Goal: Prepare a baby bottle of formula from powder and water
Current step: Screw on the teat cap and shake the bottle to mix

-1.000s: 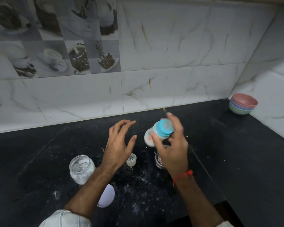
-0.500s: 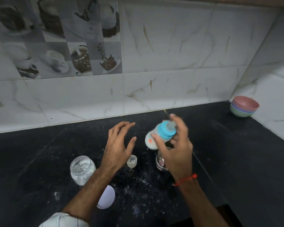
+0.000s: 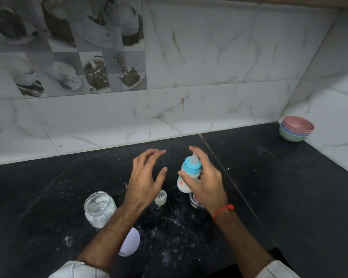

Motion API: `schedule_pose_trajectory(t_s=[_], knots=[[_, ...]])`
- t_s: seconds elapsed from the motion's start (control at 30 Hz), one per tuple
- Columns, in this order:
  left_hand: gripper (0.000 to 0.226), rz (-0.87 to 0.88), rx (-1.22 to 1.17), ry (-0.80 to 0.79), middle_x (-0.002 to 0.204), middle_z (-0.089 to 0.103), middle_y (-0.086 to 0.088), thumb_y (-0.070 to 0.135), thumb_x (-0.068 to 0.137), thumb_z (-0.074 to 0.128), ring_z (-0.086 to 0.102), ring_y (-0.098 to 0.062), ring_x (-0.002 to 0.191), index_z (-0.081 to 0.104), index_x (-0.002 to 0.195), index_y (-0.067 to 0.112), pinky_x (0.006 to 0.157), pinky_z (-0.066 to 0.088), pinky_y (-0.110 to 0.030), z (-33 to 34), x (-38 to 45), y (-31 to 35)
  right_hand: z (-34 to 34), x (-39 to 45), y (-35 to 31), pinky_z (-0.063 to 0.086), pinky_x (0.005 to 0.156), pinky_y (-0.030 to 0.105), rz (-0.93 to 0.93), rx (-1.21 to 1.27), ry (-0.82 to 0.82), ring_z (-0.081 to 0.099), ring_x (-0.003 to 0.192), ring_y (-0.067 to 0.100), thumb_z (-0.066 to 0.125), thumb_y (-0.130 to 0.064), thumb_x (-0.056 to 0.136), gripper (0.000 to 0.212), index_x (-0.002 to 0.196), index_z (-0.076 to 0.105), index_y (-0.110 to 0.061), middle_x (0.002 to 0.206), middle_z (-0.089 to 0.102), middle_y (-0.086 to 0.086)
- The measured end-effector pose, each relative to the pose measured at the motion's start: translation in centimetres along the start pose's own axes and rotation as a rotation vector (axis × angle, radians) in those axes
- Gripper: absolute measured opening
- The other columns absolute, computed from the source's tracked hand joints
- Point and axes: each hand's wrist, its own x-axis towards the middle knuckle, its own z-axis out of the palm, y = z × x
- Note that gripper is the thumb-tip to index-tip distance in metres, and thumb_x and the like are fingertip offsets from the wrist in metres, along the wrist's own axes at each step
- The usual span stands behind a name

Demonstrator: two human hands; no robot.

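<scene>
My right hand (image 3: 206, 183) grips a baby bottle (image 3: 186, 178) with a blue collar and clear teat, full of white liquid, held above the black counter (image 3: 279, 187) and nearly upright, leaning a little. My left hand (image 3: 144, 180) hovers just left of the bottle, fingers spread, holding nothing. A clear bottle cap (image 3: 160, 198) stands on the counter between my hands. An open glass jar of white powder (image 3: 99, 208) stands to the left, with its white lid (image 3: 130, 243) lying near my left forearm. A small metal cup (image 3: 195, 202) sits partly hidden under my right hand.
White powder is scattered over the counter in front of me. A stack of coloured bowls (image 3: 295, 131) stands in the far right corner. Tiled walls close the counter at the back and right.
The bottle has swung from tilted with its teat towards me to nearly upright and moved slightly. My left hand stays open beside it.
</scene>
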Motion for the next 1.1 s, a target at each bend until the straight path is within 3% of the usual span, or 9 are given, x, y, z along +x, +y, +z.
schedule_pose_trajectory(t_s=[0.1, 0.2, 0.37, 0.53, 0.63, 0.7, 0.83, 1.0, 1.1], knots=[[0.054, 0.004, 0.02, -0.008, 0.148, 0.048, 0.01, 0.024, 0.098, 0.072, 0.038, -0.012, 0.137, 0.055, 0.149, 0.029, 0.107, 0.039, -0.033, 0.0, -0.1, -0.2, -0.5, 0.4, -0.2, 0.057, 0.101, 0.035, -0.066, 0.068, 0.093, 0.063, 0.123, 0.01, 0.084, -0.03, 0.086, 0.07, 0.146, 0.047, -0.038, 0.139, 0.059, -0.014], [0.053, -0.027, 0.013, -0.007, 0.147, 0.049, 0.01, 0.023, 0.098, 0.072, 0.039, -0.014, 0.136, 0.056, 0.148, 0.029, 0.107, 0.038, -0.031, 0.1, -0.1, -0.4, -0.8, 1.0, -0.5, 0.06, 0.095, 0.029, -0.108, 0.18, 0.282, 0.066, 0.122, 0.017, 0.082, -0.03, 0.088, 0.073, 0.149, 0.042, -0.04, 0.141, 0.06, -0.003], [0.054, 0.008, 0.011, -0.005, 0.147, 0.049, 0.01, 0.023, 0.098, 0.072, 0.039, -0.014, 0.136, 0.056, 0.149, 0.028, 0.107, 0.04, -0.034, 0.3, -0.4, -0.2, 0.0, -0.5, 0.5, 0.055, 0.104, 0.045, 0.018, 0.071, 0.037, 0.062, 0.125, 0.013, 0.083, -0.021, 0.088, 0.067, 0.142, 0.048, -0.038, 0.139, 0.06, -0.009], [0.054, -0.035, 0.02, -0.018, 0.148, 0.049, 0.009, 0.024, 0.098, 0.072, 0.039, -0.016, 0.138, 0.055, 0.149, 0.029, 0.107, 0.039, -0.032, 0.2, -0.4, -0.7, -0.6, -0.1, -0.6, 0.061, 0.096, 0.039, -0.127, 0.172, 0.264, 0.065, 0.125, 0.022, 0.08, -0.029, 0.091, 0.069, 0.147, 0.041, -0.043, 0.144, 0.058, -0.005], [0.054, -0.013, 0.006, -0.014, 0.147, 0.049, 0.01, 0.023, 0.098, 0.072, 0.037, -0.01, 0.136, 0.056, 0.149, 0.029, 0.107, 0.038, -0.031, 0.5, -0.4, -0.3, -0.1, -0.3, -0.7, 0.056, 0.103, 0.043, -0.069, 0.07, 0.124, 0.06, 0.128, 0.014, 0.081, -0.02, 0.09, 0.067, 0.143, 0.045, -0.038, 0.142, 0.056, -0.016], [0.054, 0.009, 0.008, -0.015, 0.147, 0.05, 0.009, 0.024, 0.098, 0.072, 0.036, -0.009, 0.135, 0.056, 0.149, 0.028, 0.107, 0.038, -0.031, 0.6, -0.4, -0.1, 0.1, -0.8, -0.2, 0.055, 0.104, 0.045, -0.003, 0.071, 0.058, 0.06, 0.127, 0.013, 0.081, -0.02, 0.09, 0.064, 0.142, 0.048, -0.038, 0.139, 0.058, -0.013], [0.053, 0.008, 0.015, 0.004, 0.147, 0.051, 0.008, 0.024, 0.098, 0.072, 0.038, -0.011, 0.136, 0.057, 0.148, 0.027, 0.109, 0.037, -0.03, 0.2, 0.0, 0.0, -0.4, -0.5, -0.7, 0.06, 0.096, 0.044, -0.071, 0.208, 0.235, 0.065, 0.125, 0.023, 0.077, -0.03, 0.092, 0.065, 0.146, 0.044, -0.046, 0.142, 0.059, -0.005], [0.052, 0.006, 0.009, 0.012, 0.147, 0.05, 0.009, 0.023, 0.098, 0.072, 0.038, -0.011, 0.136, 0.057, 0.148, 0.028, 0.107, 0.037, -0.03, 0.2, 0.0, -0.1, -0.4, -0.3, -0.9, 0.056, 0.102, 0.049, -0.001, 0.178, 0.129, 0.063, 0.125, 0.021, 0.078, -0.019, 0.093, 0.061, 0.14, 0.05, -0.045, 0.138, 0.058, -0.018], [0.053, 0.023, 0.025, 0.016, 0.147, 0.05, 0.009, 0.023, 0.097, 0.072, 0.036, -0.009, 0.135, 0.057, 0.148, 0.028, 0.107, 0.037, -0.029, 0.4, -0.1, -0.3, -0.8, 0.0, -1.1, 0.059, 0.099, 0.043, -0.055, 0.247, 0.238, 0.066, 0.124, 0.024, 0.077, -0.027, 0.093, 0.063, 0.145, 0.046, -0.045, 0.142, 0.06, -0.004]])
